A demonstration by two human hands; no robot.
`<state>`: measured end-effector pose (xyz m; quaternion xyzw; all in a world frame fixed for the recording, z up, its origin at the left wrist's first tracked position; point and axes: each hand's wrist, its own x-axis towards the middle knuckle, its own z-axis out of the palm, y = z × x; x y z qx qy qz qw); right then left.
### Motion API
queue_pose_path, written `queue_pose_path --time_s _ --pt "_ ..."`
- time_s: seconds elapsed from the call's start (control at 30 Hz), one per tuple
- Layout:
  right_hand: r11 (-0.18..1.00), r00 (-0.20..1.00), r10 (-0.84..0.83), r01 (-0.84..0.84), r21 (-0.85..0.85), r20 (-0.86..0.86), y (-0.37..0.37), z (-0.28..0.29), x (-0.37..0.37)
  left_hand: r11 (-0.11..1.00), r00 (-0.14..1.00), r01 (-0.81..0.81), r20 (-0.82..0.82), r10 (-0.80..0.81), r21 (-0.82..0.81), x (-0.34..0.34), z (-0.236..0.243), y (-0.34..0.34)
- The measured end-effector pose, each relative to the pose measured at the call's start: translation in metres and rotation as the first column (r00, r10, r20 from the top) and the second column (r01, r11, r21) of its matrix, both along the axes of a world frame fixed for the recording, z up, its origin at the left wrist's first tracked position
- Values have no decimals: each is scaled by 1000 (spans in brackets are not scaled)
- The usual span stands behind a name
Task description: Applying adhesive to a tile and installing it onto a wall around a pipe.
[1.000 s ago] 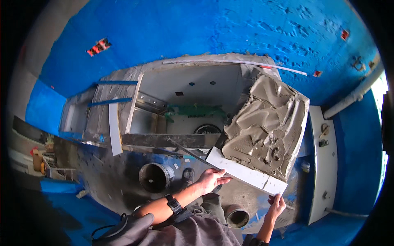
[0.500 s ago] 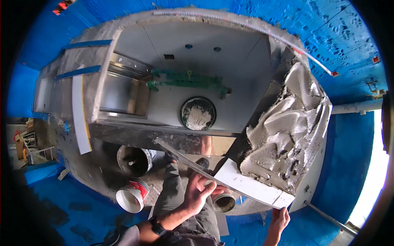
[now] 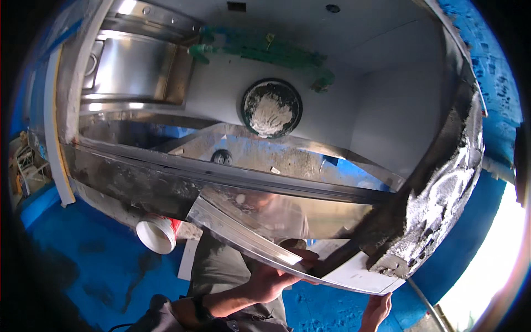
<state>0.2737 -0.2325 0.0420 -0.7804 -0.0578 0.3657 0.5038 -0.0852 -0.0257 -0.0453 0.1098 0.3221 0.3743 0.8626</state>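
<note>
A long silvery metal trim strip (image 3: 238,231) runs slantwise before me, its ribbed face showing. My left hand (image 3: 274,282) is closed round the strip's lower edge near its middle, with some fingers hidden behind it. At the strip's right end my right hand (image 3: 377,311) pinches the edge, by the corner of a white panel (image 3: 351,273). The panel lies along the strip's right part, and its far portion is covered with thick wet grey mortar (image 3: 442,207). The strip's left end overlaps the dark front edge of the counter (image 3: 138,185).
On the grey surface beyond sits a round black pan (image 3: 299,105) holding pale powdery paste. A steel sink (image 3: 133,66) stands at the left, near a stained green bar (image 3: 265,51). A white and red bucket (image 3: 156,235) is on the blue floor (image 3: 99,265) by my legs.
The view has moved closer to the counter and shifted. The strip now shows more of its broad face. Both hands keep their hold; a dark bucket at the left has left view.
</note>
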Motion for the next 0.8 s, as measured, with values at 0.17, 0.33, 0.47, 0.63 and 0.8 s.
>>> queue_pose_path --time_s 0.17,0.33,0.47,0.63,0.8 --pt "999 1000 15 -16 -38 -26 14 -9 -8 957 912 223 386 -139 -183 -8 -34 -12" --pt "997 999 -12 8 -78 -48 0 -7 1 670 696 684 -534 -480 290 -103 -38 -36" --pt "996 999 -13 10 -90 -35 11 -3 -7 546 608 764 -665 -433 343 -103 -66 -62" --pt "996 998 -57 55 -69 -23 15 2 -8 378 517 826 -829 -212 419 -100 -74 -50" --pt "993 993 -112 113 -25 24 20 -1 -16 686 798 601 -355 -487 411 -65 -22 52"
